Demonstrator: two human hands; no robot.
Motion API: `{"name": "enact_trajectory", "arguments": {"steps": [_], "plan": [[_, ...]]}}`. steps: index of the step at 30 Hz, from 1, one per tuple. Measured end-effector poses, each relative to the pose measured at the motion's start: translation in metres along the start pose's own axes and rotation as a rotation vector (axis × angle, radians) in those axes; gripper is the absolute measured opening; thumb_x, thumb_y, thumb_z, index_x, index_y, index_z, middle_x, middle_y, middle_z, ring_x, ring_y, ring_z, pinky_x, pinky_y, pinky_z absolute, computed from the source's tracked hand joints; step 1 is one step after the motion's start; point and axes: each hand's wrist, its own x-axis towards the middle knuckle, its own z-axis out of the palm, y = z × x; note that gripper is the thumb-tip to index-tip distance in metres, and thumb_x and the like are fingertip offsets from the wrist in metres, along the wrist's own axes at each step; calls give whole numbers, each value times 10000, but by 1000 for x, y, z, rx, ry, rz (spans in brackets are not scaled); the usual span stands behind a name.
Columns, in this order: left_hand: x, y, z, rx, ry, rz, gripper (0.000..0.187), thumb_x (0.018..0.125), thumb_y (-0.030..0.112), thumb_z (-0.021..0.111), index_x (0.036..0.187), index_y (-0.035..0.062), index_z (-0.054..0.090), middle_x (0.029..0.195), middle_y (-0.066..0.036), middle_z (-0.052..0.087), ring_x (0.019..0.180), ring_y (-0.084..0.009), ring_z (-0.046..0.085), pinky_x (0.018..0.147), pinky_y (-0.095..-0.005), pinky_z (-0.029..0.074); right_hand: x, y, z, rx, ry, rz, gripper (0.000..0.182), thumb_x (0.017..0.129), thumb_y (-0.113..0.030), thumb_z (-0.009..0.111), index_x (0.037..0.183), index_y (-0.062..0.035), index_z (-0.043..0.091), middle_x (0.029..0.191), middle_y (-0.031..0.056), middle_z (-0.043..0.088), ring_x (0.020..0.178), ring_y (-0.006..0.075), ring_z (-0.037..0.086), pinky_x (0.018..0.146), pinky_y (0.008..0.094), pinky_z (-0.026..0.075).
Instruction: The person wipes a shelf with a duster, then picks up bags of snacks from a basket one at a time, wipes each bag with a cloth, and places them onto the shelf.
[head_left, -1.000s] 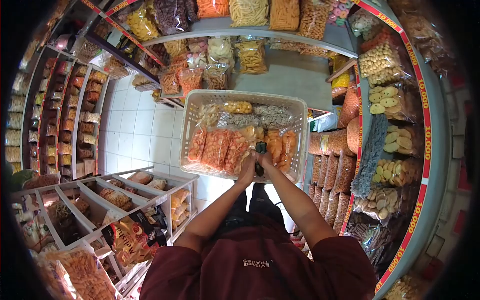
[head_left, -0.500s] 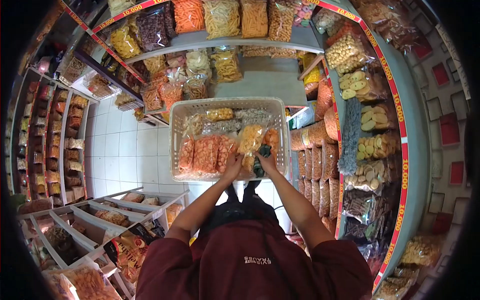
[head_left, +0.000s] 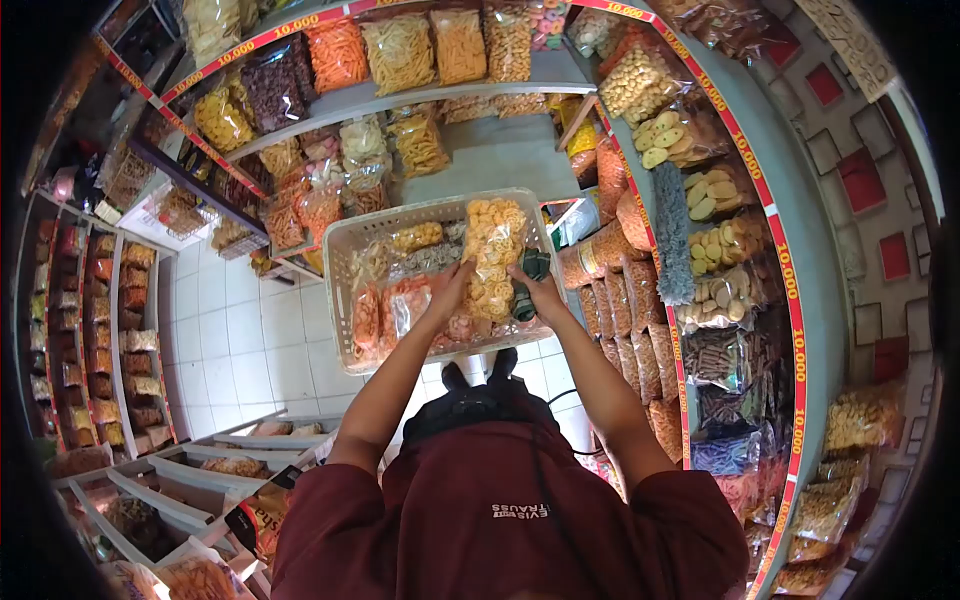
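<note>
A clear bag of yellow ring-shaped snacks [head_left: 492, 255] is held up over the white plastic basket [head_left: 345, 335]. My left hand [head_left: 452, 290] grips its left edge, and my right hand [head_left: 538, 297] pinches the right edge. Beside the right hand, a dark green cloth [head_left: 534, 264] lies bunched, partly covered by the fingers. Below my left hand are bags of reddish-orange snacks [head_left: 405, 300]. Farther back in the basket sit a small bag of yellow snacks [head_left: 417, 237] and bags of greyish snacks [head_left: 425, 262].
Ahead stands a grey shelf [head_left: 490, 150] with bagged snacks on two levels. On the right, a long rack carries chip bags [head_left: 712, 193] and a grey fluffy duster [head_left: 673, 235]. White floor tiles [head_left: 225, 335] show at left, near a divided display rack [head_left: 180, 475].
The bag of yellow ring snacks has come up out of the basket between both hands. The view has turned slightly, and the basket now appears tilted and farther left.
</note>
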Motion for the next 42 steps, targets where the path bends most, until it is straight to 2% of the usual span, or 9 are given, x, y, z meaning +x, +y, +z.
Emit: {"name": "enact_trajectory", "arguments": {"steps": [7,12,16,23,27,33,35,39,42], "plan": [[-3,30,14,-261,-302,70,667,931,414,633,1438,41,415,1337,-107,555,1189,-226,574,988,-359,495,-20,-56,-17,104,-32,13,670,786,-432,826,1240,-11,572,1160,94,641,1024,183,611,868,345,506],[-13,43,45,-425,-319,-70,645,877,400,659,1371,33,467,1252,-133,604,1105,-256,629,955,-396,527,-16,-39,-22,43,211,-110,718,979,-583,494,1323,47,524,1281,133,575,1165,208,522,1016,315,398],[-10,47,60,-447,-334,-64,595,885,407,638,1318,23,501,1195,-136,637,1043,-261,661,933,-402,542,-28,-51,-21,187,304,-283,534,1056,-388,329,1328,42,492,1295,148,543,1170,230,490,1065,334,327],[-38,137,104,-500,-358,9,552,917,351,633,1343,41,467,1215,-122,611,1048,-238,655,887,-377,566,-51,-157,-52,-181,500,-651,311,1002,-190,450,1252,-8,417,1089,151,521,1038,215,489,968,357,384],[-41,183,134,-501,-533,168,506,967,367,579,1343,41,484,1243,-123,609,1060,-221,654,883,-369,567,-109,-276,-54,-192,620,-898,357,1013,-296,564,1232,-29,474,1052,115,536,1000,176,503,940,327,402],[-69,220,192,-279,-492,640,518,1049,414,358,1392,44,476,1322,-109,578,1193,-211,572,1036,-348,446,-179,-313,-45,-1017,514,-1427,501,742,-247,813,1201,-131,648,1379,137,548,1241,291,543,1071,504,357],[-50,205,202,-749,-1051,457,520,1054,408,327,1396,45,475,1324,-107,577,1211,-208,557,1049,-347,437,-205,-306,-47,-1051,450,-1406,675,613,-223,864,1251,-207,644,1413,123,528,1310,301,506,1091,532,326],[-89,221,245,-255,-692,808,505,1055,379,370,1425,45,450,1395,-109,519,1269,-199,505,1057,-323,424,-226,-339,-92,-1147,530,-1385,605,694,-219,813,1273,-207,639,1440,145,501,1349,326,461,1088,565,317],[-139,241,280,-240,-795,677,543,1052,359,434,1469,16,378,1404,-105,488,1283,-175,477,1066,-326,400,-231,-377,-112,-918,853,-1296,473,832,-223,724,1291,-171,621,1426,134,510,1281,359,493,1044,477,385]]}}
